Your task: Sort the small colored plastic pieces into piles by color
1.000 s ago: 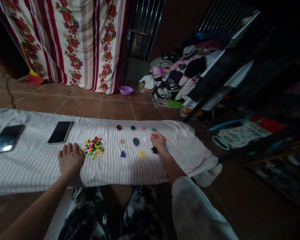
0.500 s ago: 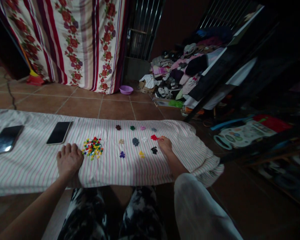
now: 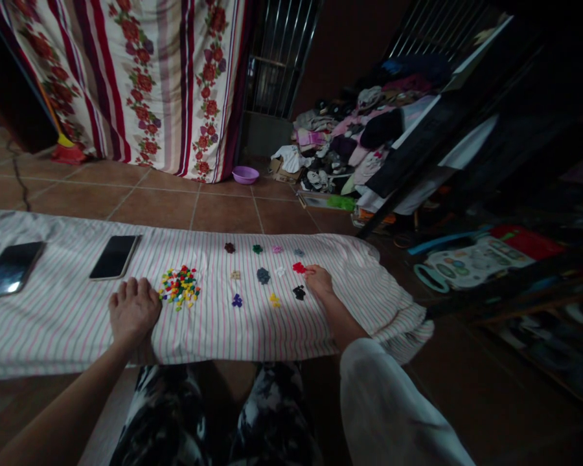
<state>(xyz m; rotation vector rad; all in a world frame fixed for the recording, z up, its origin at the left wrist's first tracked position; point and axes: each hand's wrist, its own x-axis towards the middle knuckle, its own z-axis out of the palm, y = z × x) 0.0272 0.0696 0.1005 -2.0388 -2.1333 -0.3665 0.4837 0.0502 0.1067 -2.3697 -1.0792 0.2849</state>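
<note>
My left hand point(image 3: 135, 307) lies palm down on the striped cloth, fingers stretched out and holding nothing. Right beside it is a heap of mixed-colour small plastic pieces point(image 3: 179, 287). My right hand point(image 3: 319, 281) reaches the small red pile point(image 3: 298, 267), its fingers pinched together at the pile's right edge. Whether a piece is between those fingertips is too small to make out. Close by sit a black pile point(image 3: 299, 292), a white pile point(image 3: 280, 272) and a dark grey pile point(image 3: 263, 276). Yellow point(image 3: 274, 299), blue point(image 3: 237, 300) and beige point(image 3: 236, 275) ones lie further left.
Along the far row are brown point(image 3: 230, 248), green point(image 3: 257, 248), pink point(image 3: 277, 249) and light grey point(image 3: 298, 252) piles. A phone point(image 3: 115, 257) and a larger dark-screened device point(image 3: 11, 270) rest at left. Beyond the cloth, a purple basin point(image 3: 245, 175) stands on the tiled floor.
My right hand has shifted very slightly left, its fingertips now closer against the red pile. The left hand stays in place.
</note>
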